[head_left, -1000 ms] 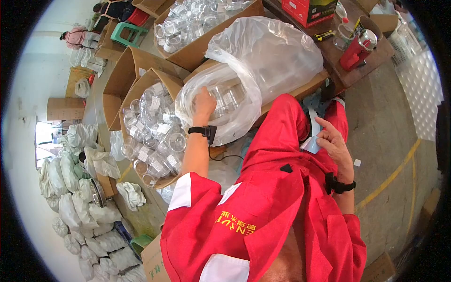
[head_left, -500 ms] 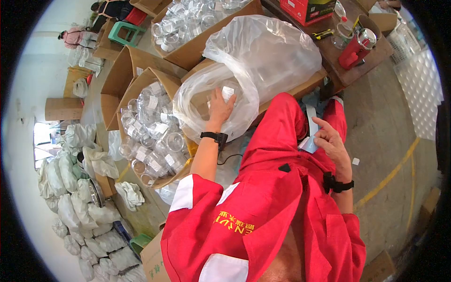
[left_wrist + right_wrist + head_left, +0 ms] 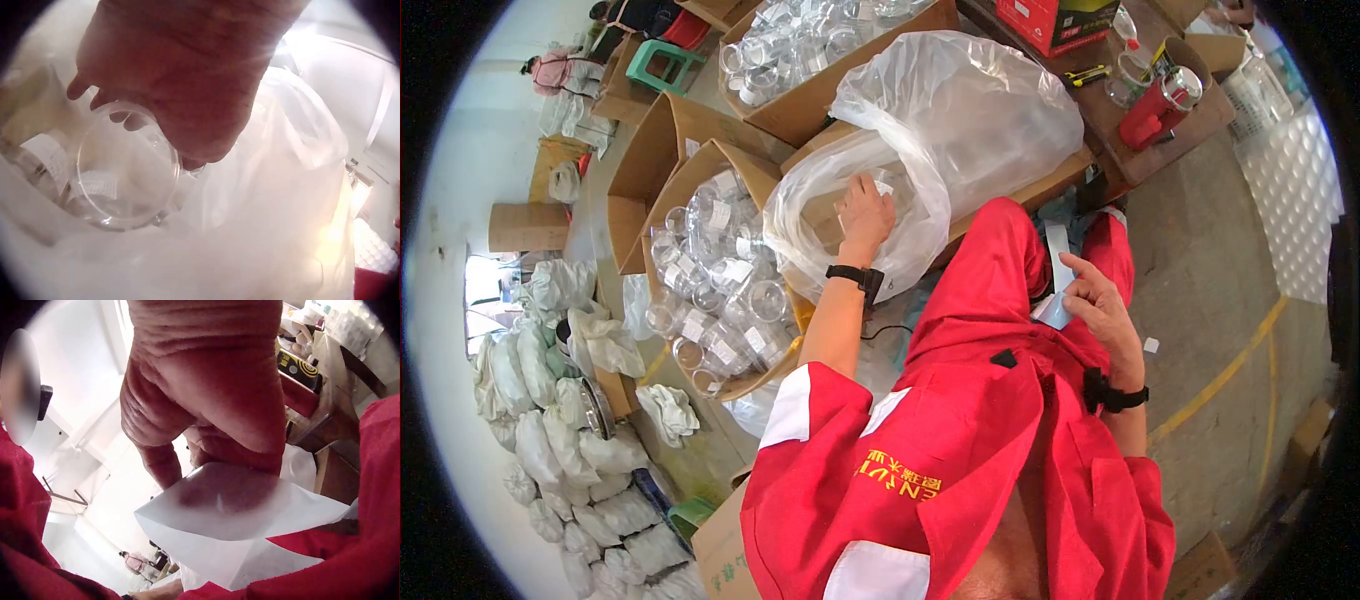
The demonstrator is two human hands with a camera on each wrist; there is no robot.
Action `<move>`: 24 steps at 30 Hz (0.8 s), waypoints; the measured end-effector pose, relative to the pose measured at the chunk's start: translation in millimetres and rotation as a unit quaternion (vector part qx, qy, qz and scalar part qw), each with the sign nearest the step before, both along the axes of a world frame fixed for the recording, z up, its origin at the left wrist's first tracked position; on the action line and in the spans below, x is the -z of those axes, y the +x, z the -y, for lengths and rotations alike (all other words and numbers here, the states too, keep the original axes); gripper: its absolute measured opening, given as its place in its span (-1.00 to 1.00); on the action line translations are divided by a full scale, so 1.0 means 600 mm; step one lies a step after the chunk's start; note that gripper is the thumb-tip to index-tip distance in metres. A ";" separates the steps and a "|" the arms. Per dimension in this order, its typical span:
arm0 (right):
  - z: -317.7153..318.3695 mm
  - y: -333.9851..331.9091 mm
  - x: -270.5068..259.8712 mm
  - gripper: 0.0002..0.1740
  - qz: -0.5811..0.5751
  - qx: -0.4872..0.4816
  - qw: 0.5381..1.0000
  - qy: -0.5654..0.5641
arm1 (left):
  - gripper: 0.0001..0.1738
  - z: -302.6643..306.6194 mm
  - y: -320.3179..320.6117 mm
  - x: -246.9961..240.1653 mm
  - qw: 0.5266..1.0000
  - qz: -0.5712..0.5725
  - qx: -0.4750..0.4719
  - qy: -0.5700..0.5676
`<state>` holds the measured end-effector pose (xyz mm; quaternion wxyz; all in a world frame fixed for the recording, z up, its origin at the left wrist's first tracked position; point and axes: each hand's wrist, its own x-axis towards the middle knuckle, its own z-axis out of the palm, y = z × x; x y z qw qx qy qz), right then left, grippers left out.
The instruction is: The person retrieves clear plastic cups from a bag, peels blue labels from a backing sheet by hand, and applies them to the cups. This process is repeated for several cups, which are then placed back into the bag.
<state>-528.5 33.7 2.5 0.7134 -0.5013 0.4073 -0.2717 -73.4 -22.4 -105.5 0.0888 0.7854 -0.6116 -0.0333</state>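
My left hand (image 3: 866, 215) is inside the mouth of a clear plastic bag (image 3: 930, 200). In the left wrist view its fingers curl round a clear plastic jar (image 3: 128, 172), whose round open rim faces the camera. Other labelled jars (image 3: 47, 156) lie beside it in the bag. Over the lap, my right hand (image 3: 1102, 308) pinches a pale strip of label backing paper (image 3: 1055, 310). In the right wrist view that strip (image 3: 231, 503) bends below the fingers and partly covers them.
Left of the bag stands a carton (image 3: 785, 345) heaped with labelled clear jars. A second full carton (image 3: 880, 50) is behind. At the back right, a table (image 3: 1200, 125) bears a red flask (image 3: 1155, 115), a box cutter (image 3: 1088, 76) and a red box (image 3: 1050, 22). White sacks (image 3: 550, 430) are piled at left.
My left hand has moved right from the bag's left side onto a jar there and then slightly deeper. The right hand keeps pinching the strip in nearly the same place.
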 end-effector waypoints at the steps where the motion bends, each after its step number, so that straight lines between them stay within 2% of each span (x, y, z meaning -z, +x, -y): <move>1: 0.000 -0.001 0.003 -0.27 -0.001 -0.001 1.000 0.000 | -0.08 -0.002 -0.005 -0.009 1.000 -0.001 -0.001 0.000; 4: -0.003 -0.001 0.006 -0.27 0.006 0.000 1.000 0.004 | -0.08 -0.008 -0.009 -0.015 0.998 -0.034 -0.043 0.040; 6: -0.004 0.002 0.001 -0.27 -0.001 -0.003 1.000 0.009 | -0.06 -0.009 0.015 -0.003 0.970 -0.164 -0.168 0.060; 7: -0.004 0.002 0.003 -0.27 -0.002 -0.004 1.000 0.009 | -0.06 -0.016 0.034 0.019 0.970 -0.164 -0.169 0.060; 9: -0.005 0.003 0.009 -0.28 0.005 -0.006 1.000 0.009 | -0.11 -0.031 0.071 0.065 0.953 -0.207 -0.219 -0.034; 10: -0.005 0.006 0.007 -0.28 0.005 -0.006 1.000 0.009 | -0.11 -0.039 0.079 0.070 0.953 -0.208 -0.219 -0.034; 12: -0.008 0.012 0.004 -0.28 0.010 0.009 1.000 0.017 | -0.17 -0.079 0.081 0.078 0.924 -0.219 -0.236 -0.207; 13: -0.009 0.012 0.004 -0.28 0.009 0.009 1.000 0.018 | -0.17 -0.102 0.067 0.061 0.924 -0.219 -0.237 -0.206; 15: -0.007 0.012 0.004 -0.29 0.009 0.012 1.000 0.023 | -0.32 -0.145 0.017 0.010 0.866 -0.326 -0.278 -0.260; 19: -0.001 0.016 0.014 -0.29 0.018 0.002 1.000 0.026 | -0.43 -0.196 -0.038 0.046 0.877 -0.378 -0.230 -0.185; 20: 0.002 0.014 0.018 -0.28 0.016 -0.011 1.000 0.024 | -0.46 -0.192 -0.059 0.049 0.787 -0.522 -0.276 -0.179; 21: 0.004 0.013 0.020 -0.26 0.014 -0.024 0.999 0.022 | -0.48 -0.191 -0.067 0.058 0.672 -0.650 -0.313 -0.168; 22: 0.005 0.012 0.021 -0.26 0.013 -0.025 0.999 0.021 | -0.48 -0.186 -0.068 0.063 0.671 -0.651 -0.313 -0.169; 24: 0.006 0.011 0.021 -0.24 0.007 -0.037 0.999 0.017 | -0.35 -0.163 -0.064 0.080 0.545 -0.751 -0.333 -0.169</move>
